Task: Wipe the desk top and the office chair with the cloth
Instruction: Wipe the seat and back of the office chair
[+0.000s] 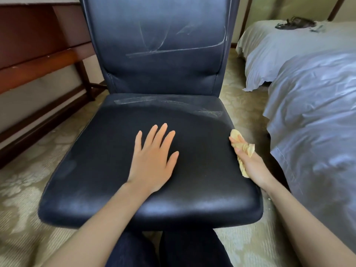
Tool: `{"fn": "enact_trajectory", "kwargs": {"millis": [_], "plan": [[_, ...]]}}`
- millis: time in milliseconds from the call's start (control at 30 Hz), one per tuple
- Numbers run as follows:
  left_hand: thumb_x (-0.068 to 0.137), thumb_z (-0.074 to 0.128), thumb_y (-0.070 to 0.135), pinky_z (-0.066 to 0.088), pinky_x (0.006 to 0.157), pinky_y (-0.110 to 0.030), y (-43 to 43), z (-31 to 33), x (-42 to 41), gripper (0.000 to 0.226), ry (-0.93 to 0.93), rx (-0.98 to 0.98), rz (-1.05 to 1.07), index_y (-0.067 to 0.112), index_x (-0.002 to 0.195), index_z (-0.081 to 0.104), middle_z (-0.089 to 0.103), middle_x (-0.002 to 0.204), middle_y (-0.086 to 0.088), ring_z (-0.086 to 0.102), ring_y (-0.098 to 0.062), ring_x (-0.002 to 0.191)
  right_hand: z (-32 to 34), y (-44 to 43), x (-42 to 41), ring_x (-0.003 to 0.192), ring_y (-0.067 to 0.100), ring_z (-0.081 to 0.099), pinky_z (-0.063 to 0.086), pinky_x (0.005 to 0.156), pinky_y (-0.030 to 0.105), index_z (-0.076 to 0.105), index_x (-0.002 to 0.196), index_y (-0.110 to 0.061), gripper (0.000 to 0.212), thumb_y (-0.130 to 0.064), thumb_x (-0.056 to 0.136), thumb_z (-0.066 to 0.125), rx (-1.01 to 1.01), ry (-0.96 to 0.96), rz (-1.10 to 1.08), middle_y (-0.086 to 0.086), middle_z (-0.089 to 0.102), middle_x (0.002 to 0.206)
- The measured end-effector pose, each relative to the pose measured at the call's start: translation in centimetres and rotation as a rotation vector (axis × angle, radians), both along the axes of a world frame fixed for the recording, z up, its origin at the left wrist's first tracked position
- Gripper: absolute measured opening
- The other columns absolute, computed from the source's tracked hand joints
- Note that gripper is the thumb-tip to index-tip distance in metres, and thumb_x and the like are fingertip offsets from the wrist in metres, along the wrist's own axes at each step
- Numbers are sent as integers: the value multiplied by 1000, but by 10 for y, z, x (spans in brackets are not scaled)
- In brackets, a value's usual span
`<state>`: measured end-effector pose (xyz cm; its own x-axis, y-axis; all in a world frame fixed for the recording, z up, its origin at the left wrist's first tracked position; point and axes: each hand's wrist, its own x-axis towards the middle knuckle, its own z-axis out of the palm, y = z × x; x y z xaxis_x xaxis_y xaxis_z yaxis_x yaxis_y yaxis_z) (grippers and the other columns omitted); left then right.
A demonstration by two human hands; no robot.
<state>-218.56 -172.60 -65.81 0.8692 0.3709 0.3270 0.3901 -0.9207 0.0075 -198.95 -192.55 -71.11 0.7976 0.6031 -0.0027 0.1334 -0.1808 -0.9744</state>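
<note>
Left hand (pixel 152 160) first: the fingers (pixel 161 133) are straight and fanned out, palm flat on the seat, holding nothing; just resting there on the leather. Right hand (pixel 252 164) is the busy one: its fingers (pixel 236 140) are curled round a scrunched-up yellow cloth (pixel 244 147), soft and crinkly looking, bunched into a lump with one end poking out past the fingertips and another trailing under the palm; it sits right at the right edge of the seat, though I can't tell if it's actually touching.

The office chair (pixel 192 170) is dark navy-black leather or fake leather, no armrests; the seat is wide, rounded at the corners, a bit shiny along the front lip; pale dusty streaks run across the back strip of the seat, and the tall flat backrest (pixel 154 35) has thin whitish smears too.

Off to the left there's the bench (pixel 38 60), reddish-brown wood, only its side and lower rails showing; to the right two beds, the near one (pixel 317 122) with rumpled pale sheets, the far bed (pixel 279 47) with something dark lying on it; underneath is a beige patterned carpet (pixel 25 180); dark trouser legs (pixel 173 251) at the bottom.
</note>
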Motion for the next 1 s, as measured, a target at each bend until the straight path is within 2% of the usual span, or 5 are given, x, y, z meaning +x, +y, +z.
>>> {"fn": "enact_trajectory", "kwargs": {"millis": [67,300,633,833,1000], "plan": [[97,29,45,0,117,-44,-4,-3,10,58,-9,-31,7,22,150,24,16,159,-1,7,-20,147,2,-1,-24,113,-18,46,30,97,4,45,136,-37,40,-23,98,49,17,-60,-56,-37,51,125],[98,26,47,-7,115,-48,-8,-18,37,54,69,-91,49,25,148,25,5,160,0,-6,-23,147,-5,-5,-110,141,11,27,20,117,40,33,118,-76,63,-22,93,56,-42,-371,-31,-21,50,136],[90,11,57,-18,113,-42,25,-30,13,67,78,-221,72,29,151,16,-6,160,5,-19,-18,144,-30,-3,-124,136,20,39,41,102,44,53,131,-30,34,-26,98,46,18,-1156,389,-7,51,139],[84,2,64,-22,112,-33,51,-28,-5,75,93,-241,11,32,151,15,-8,158,13,-25,-7,141,-21,3,-70,138,15,35,38,105,49,53,133,-27,45,-13,90,60,-119,-1084,319,-11,46,143],[84,-1,63,-28,107,-28,60,-27,-9,75,130,-213,-36,32,151,14,-11,155,17,-29,-2,138,9,11,-18,138,0,29,26,114,33,46,135,-41,38,-44,98,39,-274,-873,292,-26,38,144]]}}
